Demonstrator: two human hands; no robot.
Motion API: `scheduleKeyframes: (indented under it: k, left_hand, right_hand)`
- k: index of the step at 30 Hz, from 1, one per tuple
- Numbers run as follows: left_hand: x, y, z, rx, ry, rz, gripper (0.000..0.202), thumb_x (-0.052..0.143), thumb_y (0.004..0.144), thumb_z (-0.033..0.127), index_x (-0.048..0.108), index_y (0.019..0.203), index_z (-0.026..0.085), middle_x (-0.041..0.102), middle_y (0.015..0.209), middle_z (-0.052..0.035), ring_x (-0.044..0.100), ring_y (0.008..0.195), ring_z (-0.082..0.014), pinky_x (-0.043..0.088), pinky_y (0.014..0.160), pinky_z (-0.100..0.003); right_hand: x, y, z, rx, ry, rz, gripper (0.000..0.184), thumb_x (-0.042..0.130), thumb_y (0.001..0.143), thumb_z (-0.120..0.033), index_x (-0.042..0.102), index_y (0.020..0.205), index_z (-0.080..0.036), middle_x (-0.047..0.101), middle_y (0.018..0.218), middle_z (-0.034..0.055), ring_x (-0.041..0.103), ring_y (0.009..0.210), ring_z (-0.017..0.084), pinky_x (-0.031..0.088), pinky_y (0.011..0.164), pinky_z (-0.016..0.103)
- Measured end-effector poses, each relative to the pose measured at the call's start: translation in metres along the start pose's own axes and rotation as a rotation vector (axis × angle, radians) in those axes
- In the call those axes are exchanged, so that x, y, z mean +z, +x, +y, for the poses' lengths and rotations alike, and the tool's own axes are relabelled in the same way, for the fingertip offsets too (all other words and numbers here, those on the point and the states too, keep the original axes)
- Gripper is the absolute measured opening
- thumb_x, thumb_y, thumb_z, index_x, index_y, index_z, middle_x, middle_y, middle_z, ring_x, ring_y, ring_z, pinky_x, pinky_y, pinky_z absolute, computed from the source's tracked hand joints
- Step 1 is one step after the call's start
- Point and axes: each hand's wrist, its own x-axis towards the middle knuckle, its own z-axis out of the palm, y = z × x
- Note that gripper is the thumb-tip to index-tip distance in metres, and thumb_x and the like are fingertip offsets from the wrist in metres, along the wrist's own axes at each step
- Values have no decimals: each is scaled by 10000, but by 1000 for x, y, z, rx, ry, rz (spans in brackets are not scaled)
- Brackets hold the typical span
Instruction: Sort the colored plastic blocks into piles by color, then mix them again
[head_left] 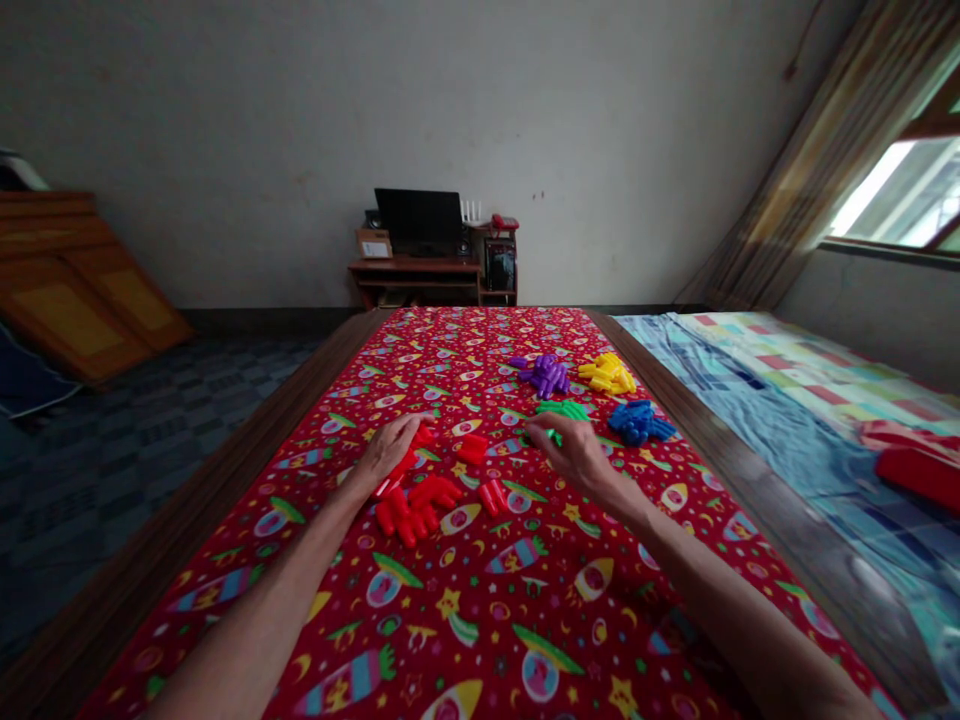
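Small glossy plastic pieces lie sorted by colour on a red patterned cloth. My left hand (391, 448), fingers stretched forward and slightly bent, rests beside a loose group of red pieces (411, 512); some red shows under its fingers. Two small red clusters (472, 449) lie apart, to the right of that hand. My right hand (568, 443) is at the near edge of the green pile (564, 409), its fingers curled in toward the thumb. A bit of green shows in the gap between finger and thumb; whether it is gripped is unclear.
Purple (547, 375), yellow (608, 373) and blue pieces (640, 422) form piles along the table's right side. The cloth (517, 610) covers a long dark wooden table. A bed (750, 370) stands to the right; a desk with a monitor (420, 220) is beyond the far end.
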Motion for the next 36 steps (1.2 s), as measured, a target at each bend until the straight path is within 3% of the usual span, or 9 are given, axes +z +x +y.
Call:
scheduleKeyframes:
  k: [2,4,7,10,16,23,28,32,36]
  left_hand:
    - [0,0,0,4,3,4,600,310,819,566,695,1036,159,691,1175,-104,610,1123,-265,432,1027,-362]
    - [0,-1,0,9,1,7,599,310,819,559,692,1041,154,689,1178,-106,607,1128,-264,428,1032,-364]
    - [0,-2,1,17,-4,13,588,311,828,543,687,1055,152,691,1178,-101,611,1118,-258,437,1024,-360]
    - [0,-3,2,15,-5,17,576,315,832,535,684,1068,162,695,1173,-89,613,1116,-252,448,1010,-349]
    - [2,0,-3,9,3,7,609,300,818,566,692,1049,162,700,1160,-105,624,1097,-251,457,994,-342]
    - [2,2,-6,2,7,17,593,336,805,595,703,1042,194,706,1154,-86,618,1112,-258,471,971,-337]
    - [2,3,-7,-18,24,5,584,332,801,579,698,1047,195,722,1107,-85,646,1041,-259,479,957,-343]
    - [0,2,-4,-19,34,-3,580,326,807,563,698,1046,188,717,1119,-87,641,1050,-259,476,965,-347]
    - [0,1,-3,-14,32,-1,595,318,803,559,694,1060,177,702,1160,-85,620,1101,-258,459,995,-352]
  right_hand:
    - [23,-10,-30,-220,27,-218,321,430,980,-375,607,1147,-166,670,1082,110,628,959,176,484,815,278]
    - [45,-20,-52,-331,-66,-372,376,474,950,-453,578,1199,-189,588,1247,140,531,1169,251,451,951,394]
    - [64,-29,-61,-315,-210,-484,303,480,954,-407,579,1169,-218,564,1251,127,458,1230,288,406,1005,503]
    - [64,-31,-51,-287,-219,-490,254,465,959,-220,555,1195,-194,564,1226,129,456,1211,248,444,981,429]
    - [29,-49,-25,-215,-251,-413,232,451,968,-221,567,1164,-175,587,1178,132,514,1107,225,501,896,356]
    - [-44,-101,31,-37,-413,-303,174,456,940,-182,622,887,-192,641,913,87,577,849,193,530,724,326]
    - [-66,-116,63,-4,-541,-159,239,443,953,-265,654,1042,-196,670,1077,134,617,982,237,548,820,420]
    - [-37,-77,34,-148,-440,-154,270,416,958,-202,618,1135,-175,634,1199,148,574,1134,244,532,902,422]
    - [24,-14,-20,-263,-331,-309,328,423,931,-120,538,1237,-144,546,1314,171,478,1266,244,501,961,408]
